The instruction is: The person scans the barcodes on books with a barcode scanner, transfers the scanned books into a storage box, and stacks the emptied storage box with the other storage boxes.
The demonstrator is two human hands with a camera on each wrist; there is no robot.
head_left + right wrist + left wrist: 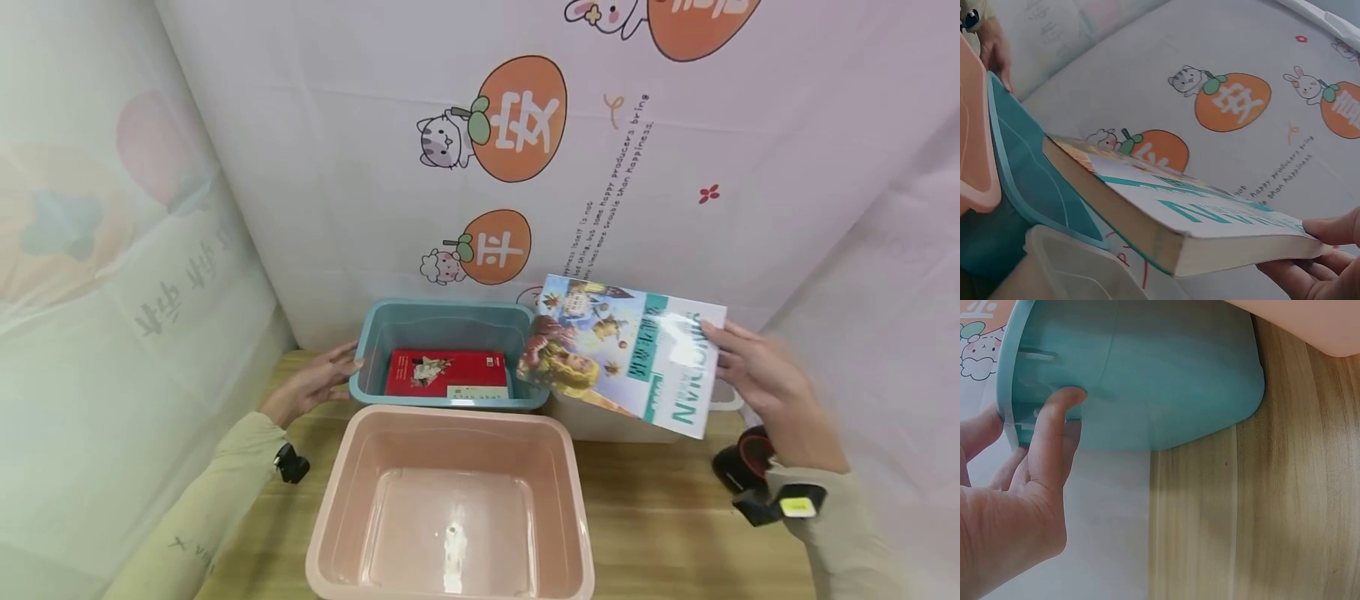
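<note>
In the head view my right hand (pixel 757 375) holds a paperback book (pixel 678 367) by its right edge, thumb on the cover and fingers beneath. Its cover has a colourful fairy-tale picture and green lettering. The book is raised and tilted over a white bin (pixel 1079 269), its left end overlapping the teal bin's corner. My left hand (pixel 1029 469) grips the left rim of the teal bin (pixel 1141 381), with fingers against the outer wall under the lip. Inside that bin lies a red book (pixel 472 372), with a paler book or band at its lower edge.
An empty pink bin (pixel 450 414) stands in front of the teal one on the wooden table (pixel 637 500). A black device (pixel 738 467) lies near the right wrist. Printed white cloth (pixel 360 167) walls the back and both sides.
</note>
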